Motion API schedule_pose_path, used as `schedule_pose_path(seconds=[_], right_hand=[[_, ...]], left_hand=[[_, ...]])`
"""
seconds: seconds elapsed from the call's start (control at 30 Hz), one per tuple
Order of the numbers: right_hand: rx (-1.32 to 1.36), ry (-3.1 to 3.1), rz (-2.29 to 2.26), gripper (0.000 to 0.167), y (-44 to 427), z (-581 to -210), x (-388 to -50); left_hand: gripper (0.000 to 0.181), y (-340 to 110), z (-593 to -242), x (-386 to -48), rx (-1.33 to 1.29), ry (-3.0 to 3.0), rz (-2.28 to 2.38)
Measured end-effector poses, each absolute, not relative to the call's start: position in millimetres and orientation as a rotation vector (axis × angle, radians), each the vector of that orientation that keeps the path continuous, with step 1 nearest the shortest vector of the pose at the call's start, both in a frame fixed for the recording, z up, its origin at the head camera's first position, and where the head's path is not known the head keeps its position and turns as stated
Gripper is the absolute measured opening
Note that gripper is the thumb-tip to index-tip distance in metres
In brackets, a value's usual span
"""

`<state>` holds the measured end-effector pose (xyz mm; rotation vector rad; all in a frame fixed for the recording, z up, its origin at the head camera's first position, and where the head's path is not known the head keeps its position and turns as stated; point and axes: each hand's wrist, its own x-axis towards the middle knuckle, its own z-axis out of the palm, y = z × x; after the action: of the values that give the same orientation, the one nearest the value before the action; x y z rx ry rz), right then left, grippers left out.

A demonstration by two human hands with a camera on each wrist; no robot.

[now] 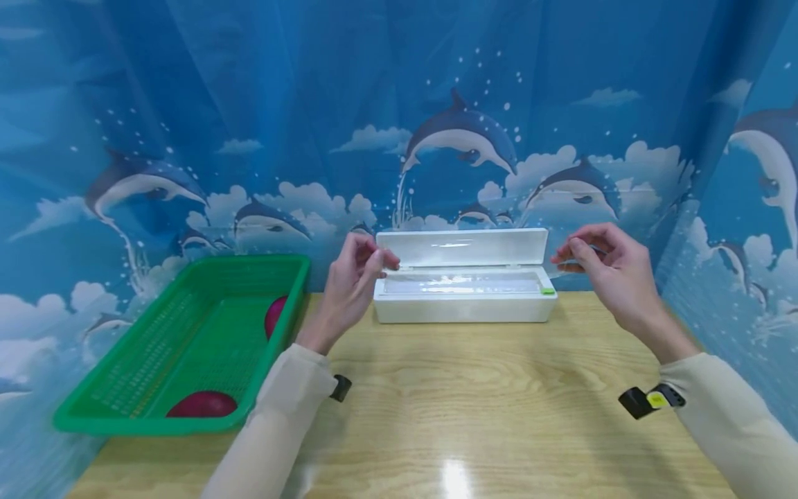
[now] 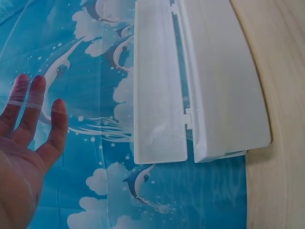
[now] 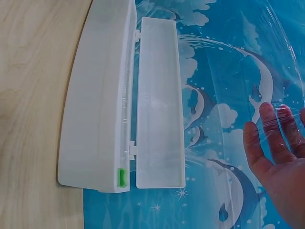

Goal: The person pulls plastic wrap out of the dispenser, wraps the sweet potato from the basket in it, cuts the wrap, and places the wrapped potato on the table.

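Note:
A long white box [image 1: 461, 312] stands at the back of the table, its hinged lid [image 1: 461, 248] raised and a roll of clear film [image 1: 461, 283] inside. My left hand [image 1: 352, 284] is at the box's left end, thumb and fingers pinching film. Off the right end, my right hand [image 1: 623, 277] pinches film too, with a bit of it showing by the fingertips. Both wrist views show thin, glossy film lying across the fingers of the left hand [image 2: 24, 157] and the right hand [image 3: 281, 162]. A green slider [image 3: 122, 177] sits at the box's right end.
At the left, a green basket [image 1: 146, 426] holds two dark red objects, one by its near rim [image 1: 202, 405] and one by its right wall [image 1: 274, 317]. A dolphin-print curtain [image 1: 349, 90] hangs behind the wooden table [image 1: 455, 395] and along its sides.

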<state>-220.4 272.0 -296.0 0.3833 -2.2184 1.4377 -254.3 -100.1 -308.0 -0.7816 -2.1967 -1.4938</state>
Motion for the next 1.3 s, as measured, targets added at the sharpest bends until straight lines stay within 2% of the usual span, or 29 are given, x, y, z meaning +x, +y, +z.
schedule_pose_path(seconds=[0.77, 1.3], right_hand=[[0.65, -2.188, 1.667, 0.014, 279, -353, -178], [0.66, -2.283, 1.679, 0.01, 285, -396, -167]], left_hand=[[0.004, -111, -363, -212, -0.914, -2.266, -1.484], [0.01, -112, -398, -202, -0.866, -2.417, -1.496]])
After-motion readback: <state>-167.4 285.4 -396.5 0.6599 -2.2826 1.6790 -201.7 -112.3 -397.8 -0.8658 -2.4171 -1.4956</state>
